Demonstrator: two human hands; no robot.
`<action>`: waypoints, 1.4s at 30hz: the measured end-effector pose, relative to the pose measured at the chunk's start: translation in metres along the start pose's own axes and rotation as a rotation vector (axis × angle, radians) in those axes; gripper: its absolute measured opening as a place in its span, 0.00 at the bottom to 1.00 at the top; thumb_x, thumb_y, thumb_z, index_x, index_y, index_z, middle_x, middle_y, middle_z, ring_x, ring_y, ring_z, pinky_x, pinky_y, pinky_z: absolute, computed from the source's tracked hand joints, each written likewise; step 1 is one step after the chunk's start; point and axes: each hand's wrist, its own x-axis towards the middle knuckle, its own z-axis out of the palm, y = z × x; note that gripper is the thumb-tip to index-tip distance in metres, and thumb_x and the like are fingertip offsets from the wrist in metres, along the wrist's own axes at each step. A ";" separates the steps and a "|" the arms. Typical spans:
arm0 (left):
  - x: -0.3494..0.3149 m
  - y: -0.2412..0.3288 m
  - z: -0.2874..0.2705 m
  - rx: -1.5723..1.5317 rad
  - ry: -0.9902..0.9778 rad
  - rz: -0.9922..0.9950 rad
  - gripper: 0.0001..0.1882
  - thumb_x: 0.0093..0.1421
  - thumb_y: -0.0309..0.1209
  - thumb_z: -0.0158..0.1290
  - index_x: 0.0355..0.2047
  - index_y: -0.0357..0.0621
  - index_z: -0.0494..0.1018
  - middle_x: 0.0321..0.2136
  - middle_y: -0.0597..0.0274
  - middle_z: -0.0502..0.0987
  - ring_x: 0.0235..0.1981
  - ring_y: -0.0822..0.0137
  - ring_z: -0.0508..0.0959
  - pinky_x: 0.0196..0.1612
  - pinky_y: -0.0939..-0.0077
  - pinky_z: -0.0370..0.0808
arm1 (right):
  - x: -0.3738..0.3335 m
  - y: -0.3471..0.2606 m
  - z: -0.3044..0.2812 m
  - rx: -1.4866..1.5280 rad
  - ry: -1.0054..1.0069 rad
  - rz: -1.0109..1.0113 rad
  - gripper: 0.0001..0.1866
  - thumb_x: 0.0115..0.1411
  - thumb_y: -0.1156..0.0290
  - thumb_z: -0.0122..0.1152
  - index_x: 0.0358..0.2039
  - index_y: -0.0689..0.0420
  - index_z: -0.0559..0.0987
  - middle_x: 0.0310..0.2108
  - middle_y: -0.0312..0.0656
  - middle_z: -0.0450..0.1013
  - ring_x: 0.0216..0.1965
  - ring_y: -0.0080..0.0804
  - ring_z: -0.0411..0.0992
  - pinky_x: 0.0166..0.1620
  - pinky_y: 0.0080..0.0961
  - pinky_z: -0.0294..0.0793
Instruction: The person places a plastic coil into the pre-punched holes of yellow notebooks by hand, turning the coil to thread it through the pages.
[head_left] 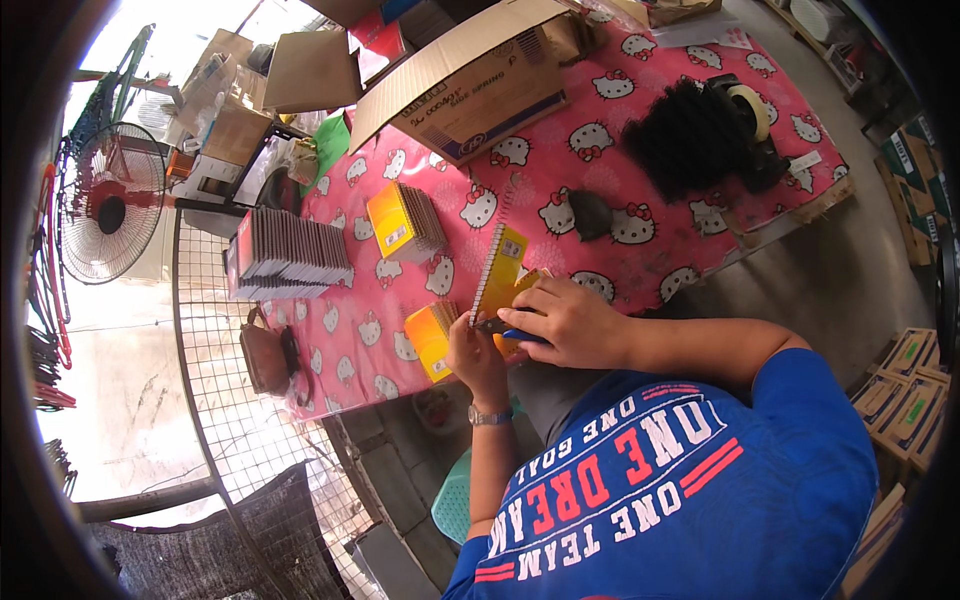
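A yellow spiral notebook (503,262) is held up at the near edge of the table, its white wire coil running along the left side. My left hand (474,352) is closed on the notebook's lower end, by the end of the coil. In the closed fingers of my right hand (577,323) are blue-handled pliers (522,335), with their dark head at the coil's lower end. Part of another yellow cover shows beside the right fingers. Just left of my left hand lies a stack of yellow notebooks (428,338).
Another yellow notebook stack (402,222) and a row of dark-covered notebooks (290,252) stand on the pink patterned tablecloth (345,345). Behind them is an open cardboard box (480,95). Black bristly coils (680,135) lie at right, a dark lump (590,214) nearer. A fan (112,205) stands left.
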 end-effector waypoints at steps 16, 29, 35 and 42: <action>-0.015 -0.067 -0.097 -0.338 0.349 -0.612 0.11 0.68 0.26 0.50 0.48 0.35 0.72 0.39 0.57 0.79 0.36 0.69 0.81 0.34 0.74 0.82 | -0.113 0.099 -0.010 -0.158 -0.197 0.494 0.27 0.53 0.59 0.68 0.52 0.55 0.77 0.48 0.47 0.71 0.51 0.47 0.71 0.55 0.39 0.71; 0.000 0.005 -0.032 0.444 -0.154 0.305 0.15 0.57 0.29 0.60 0.45 0.41 0.77 0.44 0.53 0.78 0.50 0.53 0.76 0.54 0.62 0.71 | -0.075 0.254 -0.058 -1.000 0.014 0.528 0.05 0.57 0.69 0.57 0.33 0.54 0.77 0.35 0.42 0.70 0.39 0.39 0.73 0.42 0.36 0.75; -0.015 0.026 -0.003 0.702 -0.539 0.681 0.16 0.56 0.31 0.59 0.46 0.45 0.77 0.45 0.59 0.79 0.48 0.57 0.78 0.49 0.62 0.76 | -0.050 0.242 -0.053 -0.924 0.028 0.540 0.04 0.56 0.72 0.56 0.32 0.55 0.77 0.32 0.44 0.71 0.38 0.40 0.76 0.41 0.36 0.77; 0.034 0.072 -0.018 0.486 -0.716 0.476 0.14 0.56 0.26 0.56 0.44 0.43 0.76 0.39 0.56 0.79 0.43 0.55 0.79 0.46 0.60 0.75 | -0.017 0.156 -0.062 -0.128 0.232 0.227 0.19 0.56 0.72 0.60 0.50 0.52 0.80 0.42 0.48 0.75 0.42 0.46 0.75 0.48 0.45 0.75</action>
